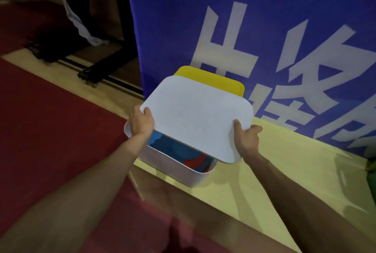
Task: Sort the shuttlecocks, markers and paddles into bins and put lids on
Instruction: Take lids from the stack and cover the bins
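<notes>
Both hands on the white lid (197, 114): left grip (142, 123) pinches its left corner, thumb on top and fingers under; right grip (246, 136) pinches the right short end the same way. Neither grip is wide, and both are closed on the lid. The lid's long axis runs straight from one grip to the other, slanting from far-left to near-right of the person, flat face up. Key relation: the white bin (177, 167) sits directly below the two grips with its long axis parallel to the lid's. The lid is offset to the far side of the grips, so a strip of the bin on the near side is uncovered, showing blue and red contents (183, 153), likely paddles, though it's too dark to be sure. The lid is not seated, and I can't tell if its far edge touches the rim. The left grip is right over the bin's left rim; the right grip hangs past the bin's right end. Judged next move: draw the lid toward the person and lower it, no rotation needed. Beyond the grips is a yellow lidded bin (215, 82), just behind the white lid, against a blue banner (264, 19). The bin rests on the yellow floor strip (264, 181); the red carpet (50, 130) lies left of the left grip.
</notes>
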The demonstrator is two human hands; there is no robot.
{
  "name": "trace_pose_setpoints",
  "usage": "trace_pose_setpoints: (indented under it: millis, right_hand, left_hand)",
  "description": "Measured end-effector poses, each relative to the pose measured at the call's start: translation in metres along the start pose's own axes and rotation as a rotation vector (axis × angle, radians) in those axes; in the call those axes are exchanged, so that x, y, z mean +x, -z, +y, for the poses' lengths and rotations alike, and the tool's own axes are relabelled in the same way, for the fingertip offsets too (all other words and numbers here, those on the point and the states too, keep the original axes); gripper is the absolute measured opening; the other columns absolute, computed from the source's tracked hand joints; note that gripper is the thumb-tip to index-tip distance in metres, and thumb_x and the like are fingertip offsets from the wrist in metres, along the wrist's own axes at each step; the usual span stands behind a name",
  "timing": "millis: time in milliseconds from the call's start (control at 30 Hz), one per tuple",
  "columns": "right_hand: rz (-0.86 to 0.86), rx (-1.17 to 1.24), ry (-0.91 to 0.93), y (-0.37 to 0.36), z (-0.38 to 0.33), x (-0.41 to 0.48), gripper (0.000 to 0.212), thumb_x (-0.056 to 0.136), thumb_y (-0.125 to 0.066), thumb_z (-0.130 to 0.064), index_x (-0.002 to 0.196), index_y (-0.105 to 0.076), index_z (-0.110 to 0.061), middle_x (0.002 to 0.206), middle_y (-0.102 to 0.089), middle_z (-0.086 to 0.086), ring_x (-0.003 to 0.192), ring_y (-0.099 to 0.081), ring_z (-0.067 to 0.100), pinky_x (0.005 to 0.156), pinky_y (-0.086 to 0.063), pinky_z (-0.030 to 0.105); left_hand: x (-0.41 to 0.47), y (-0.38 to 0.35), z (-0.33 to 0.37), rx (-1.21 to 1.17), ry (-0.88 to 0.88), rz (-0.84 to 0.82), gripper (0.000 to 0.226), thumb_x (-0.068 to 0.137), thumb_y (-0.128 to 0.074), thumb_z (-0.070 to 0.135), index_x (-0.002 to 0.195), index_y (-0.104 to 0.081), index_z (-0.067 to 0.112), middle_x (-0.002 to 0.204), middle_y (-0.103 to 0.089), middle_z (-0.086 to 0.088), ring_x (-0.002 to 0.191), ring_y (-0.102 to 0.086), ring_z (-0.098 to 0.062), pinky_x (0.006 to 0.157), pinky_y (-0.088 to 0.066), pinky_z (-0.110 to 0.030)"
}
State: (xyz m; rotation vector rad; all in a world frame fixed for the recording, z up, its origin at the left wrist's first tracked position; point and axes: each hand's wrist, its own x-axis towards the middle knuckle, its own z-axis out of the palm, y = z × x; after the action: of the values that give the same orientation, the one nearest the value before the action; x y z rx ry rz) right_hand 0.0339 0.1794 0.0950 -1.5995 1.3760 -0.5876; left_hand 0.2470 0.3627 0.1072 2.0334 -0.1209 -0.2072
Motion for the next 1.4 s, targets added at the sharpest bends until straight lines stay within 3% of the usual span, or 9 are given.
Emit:
trace_pose_setpoints:
  millis: [167, 300, 467, 767, 1133, 1267, 1400]
  right_hand:
    - [-0.025, -0.005, -0.080, -0.037, 0.003, -0.024, 0.059, 0.093, -0.053, -0.043, 0.125, -0.025, -0.002, 0.127, -0.051, 0.018, 0.110, -0.053, 0.036, 0.080, -0.040, 0.036]
    - [-0.032, -0.003, -0.102, -0.057, 0.011, -0.038, 0.057, 0.094, -0.053, -0.038, 0.128, -0.025, -0.002, 0.132, -0.050, 0.019, 0.116, -0.051, 0.038, 0.085, -0.040, 0.035]
    - [0.001, -0.033, -0.027, -0.066, 0.019, -0.046, 0.066, 0.095, -0.052, -0.032, 0.144, -0.018, -0.003, 0.142, -0.045, 0.017, 0.127, -0.046, 0.038, 0.102, -0.039, 0.041]
    - [0.019, -0.055, 0.005, -0.071, 0.024, -0.045, 0.060, 0.095, -0.052, -0.035, 0.141, -0.026, -0.007, 0.141, -0.045, 0.013, 0.126, -0.046, 0.034, 0.104, -0.039, 0.044]
    - [0.060, -0.140, 0.021, -0.081, 0.030, -0.038, 0.066, 0.095, -0.048, -0.044, 0.146, -0.022, -0.011, 0.144, -0.035, 0.013, 0.132, -0.039, 0.033, 0.107, -0.036, 0.048]
    - [0.063, -0.177, 0.021, -0.082, 0.034, -0.037, 0.068, 0.095, -0.046, -0.047, 0.147, -0.019, -0.014, 0.145, -0.033, 0.011, 0.131, -0.040, 0.032, 0.104, -0.039, 0.049]
    - [0.049, -0.139, 0.019, -0.082, 0.035, -0.037, 0.067, 0.096, -0.046, -0.045, 0.148, -0.016, -0.014, 0.148, -0.032, 0.011, 0.134, -0.037, 0.031, 0.106, -0.036, 0.049]
  left_hand:
    - [0.022, 0.025, -0.023, 0.097, 0.033, -0.004, 0.041, 0.097, -0.036, 0.022, 0.132, -0.046, 0.003, 0.138, -0.041, -0.019, 0.127, -0.039, -0.035, 0.105, -0.034, -0.043]
    - [0.036, 0.035, -0.040, 0.088, 0.026, -0.053, 0.039, 0.098, -0.036, 0.023, 0.129, -0.048, 0.004, 0.134, -0.047, -0.015, 0.122, -0.047, -0.034, 0.098, -0.040, -0.041]
    - [0.040, 0.032, -0.061, 0.081, 0.055, -0.124, 0.037, 0.099, -0.036, 0.026, 0.129, -0.048, 0.007, 0.129, -0.055, -0.016, 0.118, -0.051, -0.036, 0.095, -0.043, -0.042]
    - [0.050, 0.020, -0.068, 0.085, 0.022, -0.097, 0.033, 0.099, -0.039, 0.021, 0.123, -0.051, 0.003, 0.124, -0.056, -0.016, 0.112, -0.055, -0.034, 0.084, -0.043, -0.038]
    - [0.055, 0.016, -0.084, 0.235, -0.067, -0.119, 0.040, 0.100, -0.036, 0.028, 0.129, -0.048, 0.003, 0.129, -0.044, -0.017, 0.121, -0.044, -0.034, 0.098, -0.039, -0.046]
    - [0.046, 0.011, -0.082, 0.400, -0.175, -0.072, 0.038, 0.101, -0.032, 0.023, 0.131, -0.043, 0.002, 0.131, -0.043, -0.018, 0.121, -0.044, -0.034, 0.096, -0.037, -0.045]
    - [0.048, 0.011, -0.081, 0.621, -0.513, -0.112, 0.049, 0.091, -0.045, 0.002, 0.139, -0.038, 0.009, 0.143, -0.039, -0.012, 0.129, -0.039, -0.030, 0.105, -0.031, -0.040]
